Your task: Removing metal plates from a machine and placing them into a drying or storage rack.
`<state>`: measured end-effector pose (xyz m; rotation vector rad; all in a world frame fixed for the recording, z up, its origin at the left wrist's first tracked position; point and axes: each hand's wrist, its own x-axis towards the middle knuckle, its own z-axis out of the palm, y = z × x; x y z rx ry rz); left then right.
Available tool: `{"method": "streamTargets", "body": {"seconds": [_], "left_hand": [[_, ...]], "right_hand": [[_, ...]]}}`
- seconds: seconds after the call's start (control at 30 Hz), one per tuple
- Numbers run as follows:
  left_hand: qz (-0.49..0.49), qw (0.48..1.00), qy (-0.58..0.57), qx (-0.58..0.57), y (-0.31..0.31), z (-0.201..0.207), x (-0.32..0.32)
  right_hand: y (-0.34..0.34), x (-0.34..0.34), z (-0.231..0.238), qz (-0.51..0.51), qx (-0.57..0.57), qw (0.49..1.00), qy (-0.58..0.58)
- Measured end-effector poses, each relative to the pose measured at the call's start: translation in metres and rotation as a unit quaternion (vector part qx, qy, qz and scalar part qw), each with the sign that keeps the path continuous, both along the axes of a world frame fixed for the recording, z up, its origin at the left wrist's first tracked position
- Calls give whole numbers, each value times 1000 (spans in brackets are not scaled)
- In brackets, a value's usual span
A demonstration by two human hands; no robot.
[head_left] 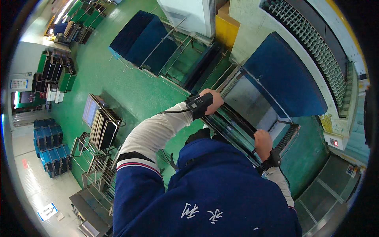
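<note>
One left hand and one right hand I see, both with fingers closed on a dark panel, at one o'clock from the blue jacket; blue panels stand beyond it, also toward one o'clock.

Fisheye view from my head, close above my navy-blue fabric jacket, facing down past it toward my bare left hand and bare right hand.
</note>
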<state>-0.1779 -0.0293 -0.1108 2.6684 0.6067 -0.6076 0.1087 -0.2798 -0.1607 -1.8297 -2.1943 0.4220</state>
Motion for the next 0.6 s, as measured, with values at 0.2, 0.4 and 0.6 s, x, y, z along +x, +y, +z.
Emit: {"method": "streamTargets", "body": {"seconds": [0.2, 0.4, 0.6], "left_hand": [[-43, 998, -44, 23, -3, -28, 0], [-49, 511, -435, -740, 25, -109, -10], [-23, 987, -92, -127, 16, -40, 23]], "right_hand": [[-5, -9, 8, -57, -64, 996, 35], [2, 0, 3, -24, -97, 994, -42], [-13, 10, -8, -98, -135, 986, 24]]}}
